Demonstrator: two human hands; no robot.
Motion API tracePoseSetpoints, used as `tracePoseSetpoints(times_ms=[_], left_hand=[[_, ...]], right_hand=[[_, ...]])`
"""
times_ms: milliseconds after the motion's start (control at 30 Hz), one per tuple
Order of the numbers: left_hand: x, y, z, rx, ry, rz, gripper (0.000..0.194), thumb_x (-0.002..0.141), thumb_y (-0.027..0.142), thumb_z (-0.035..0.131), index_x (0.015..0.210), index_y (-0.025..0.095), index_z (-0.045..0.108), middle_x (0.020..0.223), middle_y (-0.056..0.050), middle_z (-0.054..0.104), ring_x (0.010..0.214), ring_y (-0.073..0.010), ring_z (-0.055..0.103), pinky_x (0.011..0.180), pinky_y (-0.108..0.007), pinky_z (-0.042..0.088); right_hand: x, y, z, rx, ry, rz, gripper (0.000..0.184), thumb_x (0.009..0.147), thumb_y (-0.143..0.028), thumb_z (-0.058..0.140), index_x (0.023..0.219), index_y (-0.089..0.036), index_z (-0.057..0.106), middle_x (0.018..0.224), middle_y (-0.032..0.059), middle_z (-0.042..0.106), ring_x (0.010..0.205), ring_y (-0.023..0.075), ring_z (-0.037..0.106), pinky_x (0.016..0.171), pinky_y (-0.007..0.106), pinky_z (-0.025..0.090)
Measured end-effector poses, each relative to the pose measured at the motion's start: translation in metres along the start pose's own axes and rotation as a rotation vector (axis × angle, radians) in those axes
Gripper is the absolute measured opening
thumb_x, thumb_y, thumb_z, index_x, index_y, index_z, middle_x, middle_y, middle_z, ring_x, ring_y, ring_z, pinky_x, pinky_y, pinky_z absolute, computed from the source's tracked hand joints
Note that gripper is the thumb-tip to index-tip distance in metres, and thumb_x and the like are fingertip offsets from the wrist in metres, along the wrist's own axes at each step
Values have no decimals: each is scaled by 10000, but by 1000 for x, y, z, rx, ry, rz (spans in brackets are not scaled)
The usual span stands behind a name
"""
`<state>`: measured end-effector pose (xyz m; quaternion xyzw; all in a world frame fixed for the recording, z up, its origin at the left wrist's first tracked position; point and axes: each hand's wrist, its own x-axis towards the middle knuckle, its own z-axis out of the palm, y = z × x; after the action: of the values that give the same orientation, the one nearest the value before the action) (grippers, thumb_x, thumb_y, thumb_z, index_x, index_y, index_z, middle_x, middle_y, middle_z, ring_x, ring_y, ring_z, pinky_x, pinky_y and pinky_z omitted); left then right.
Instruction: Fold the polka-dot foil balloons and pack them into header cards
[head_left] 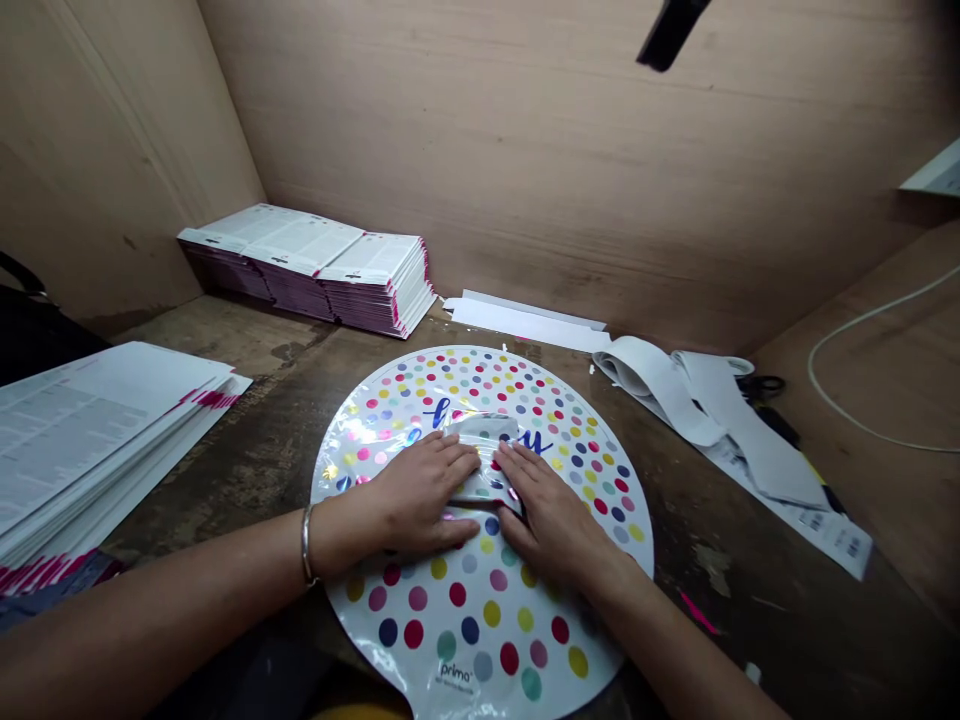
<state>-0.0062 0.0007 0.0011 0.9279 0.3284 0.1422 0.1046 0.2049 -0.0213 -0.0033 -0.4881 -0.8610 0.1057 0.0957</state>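
Observation:
A flat round foil balloon (480,580) lies in front of me, white with many coloured dots and partly covered blue lettering. On its middle rests a small folded piece of shiny dotted foil (484,428); I cannot tell whether it is part of the balloon or a separate one. My left hand (427,490) lies palm down over the left side of this piece, fingers stretched out. From the right, my right hand (551,510) presses on the other side, its fingers extended and its thumb near the lower edge. The palms hide some of the folded foil.
Stacks of printed cards (300,265) stand against the back panel, and a pile of printed sheets (112,440) lies at left. White paper strips (532,318) are at the back. A curled label roll (720,430) and black-handled scissors (765,385) lie at right.

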Motion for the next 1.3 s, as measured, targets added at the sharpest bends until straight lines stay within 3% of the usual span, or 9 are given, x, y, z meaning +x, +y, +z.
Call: tracePoseSetpoints(times_ms=[100, 167, 267, 367, 500, 667, 900, 1133, 1300], left_hand=[[12, 12, 0, 48, 12, -104, 222, 816, 207, 519, 1020, 129, 558, 1027, -131, 615, 1019, -273, 552, 1010, -481, 321], [14, 17, -7, -77, 49, -156, 154, 826, 111, 444, 893, 148, 579, 913, -91, 633, 933, -243, 583, 1007, -493, 322], [4, 22, -22, -767, 119, -310, 201, 887, 203, 401, 902, 163, 598, 843, -54, 651, 817, -201, 619, 876, -421, 455], [-13, 30, -28, -1560, 120, -493, 290, 901, 363, 442, 963, 137, 613, 814, -77, 673, 722, -180, 648, 719, -334, 513], [-25, 44, -19, -1920, 186, -564, 290, 795, 374, 632, 942, 125, 651, 815, -86, 689, 748, -189, 666, 764, -325, 500], [-30, 45, -17, -1847, 265, -589, 328, 752, 421, 662, 941, 153, 645, 800, -58, 681, 765, -205, 657, 736, -331, 496], [-24, 15, -23, -1340, 583, -730, 269, 632, 325, 736, 689, 145, 544, 605, 41, 523, 553, -81, 473, 532, -196, 368], [-22, 15, -14, -1288, 580, -737, 283, 698, 402, 644, 719, 149, 519, 635, 16, 555, 549, -85, 503, 534, -200, 401], [-32, 1, -27, -889, 519, -838, 247, 848, 351, 474, 798, 134, 579, 676, -31, 638, 549, -115, 587, 523, -216, 451]], right_hand=[[7, 1, -7, 53, 51, -1, 537, 731, -157, 511, 1263, -96, 529, 1308, 145, 535, 1257, 278, 423, 1068, 462, 335], [5, 5, -17, 180, 144, 59, 464, 748, -173, 514, 1206, -143, 580, 1232, 122, 597, 1204, 268, 479, 1047, 464, 357], [-10, 7, -33, 604, 316, 307, 500, 769, -381, 588, 1236, -206, 551, 1289, 110, 555, 1239, 276, 450, 1039, 471, 353], [-29, -4, -34, 1258, 144, 393, 735, 641, -638, 630, 1232, -207, 551, 1270, 151, 566, 1239, 333, 447, 978, 496, 399], [-31, -28, -25, 1714, -109, 496, 700, 622, -692, 608, 1120, -201, 616, 1092, 159, 670, 1093, 348, 576, 877, 509, 464], [-2, -51, -28, 1747, -46, 709, 548, 678, -407, 717, 1155, -176, 579, 954, 117, 719, 914, 307, 668, 798, 466, 535], [-3, -64, -27, 1569, 132, 693, 633, 624, -353, 786, 1200, -194, 577, 986, 97, 718, 929, 313, 664, 790, 439, 557], [2, -68, -23, 1771, -120, 815, 813, 645, -381, 753, 1349, -168, 406, 1113, 139, 669, 1000, 338, 632, 830, 481, 541], [-5, -44, 6, 1266, 83, 830, 881, 526, -538, 724, 1336, -352, 431, 1139, 50, 664, 1094, 371, 564, 799, 476, 567]])
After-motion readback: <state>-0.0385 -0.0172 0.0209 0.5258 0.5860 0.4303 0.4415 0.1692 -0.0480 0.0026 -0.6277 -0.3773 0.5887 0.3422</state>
